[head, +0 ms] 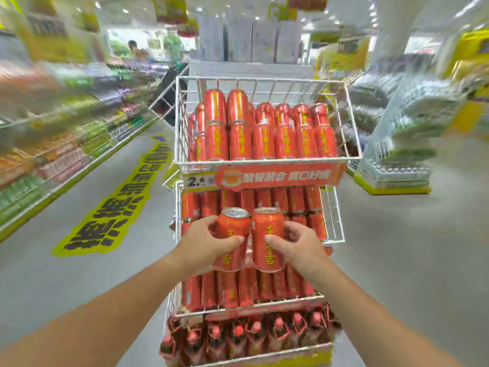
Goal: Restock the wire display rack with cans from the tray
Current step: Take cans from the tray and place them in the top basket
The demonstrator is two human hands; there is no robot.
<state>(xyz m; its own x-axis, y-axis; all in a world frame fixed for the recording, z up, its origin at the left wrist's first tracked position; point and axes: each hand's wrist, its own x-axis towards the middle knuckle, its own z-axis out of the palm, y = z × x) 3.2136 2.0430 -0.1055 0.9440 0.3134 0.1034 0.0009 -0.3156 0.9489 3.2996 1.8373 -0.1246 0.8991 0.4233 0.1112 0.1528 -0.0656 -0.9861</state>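
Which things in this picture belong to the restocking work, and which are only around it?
For the job:
- left hand with its can
- right hand with its can
- wire rack

Only around:
- shelves on the left
- floor sticker
- wrapped pallet

head cam | faces forward-down | close to wire rack (pixel 267 162)

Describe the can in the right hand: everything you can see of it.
The right can is red metal with yellow characters down its side and a silver top, closed as far as shows. It stands upright in front of the rack's middle tier, in the grip of the right hand, thumb across its front. It sits close beside the left can.
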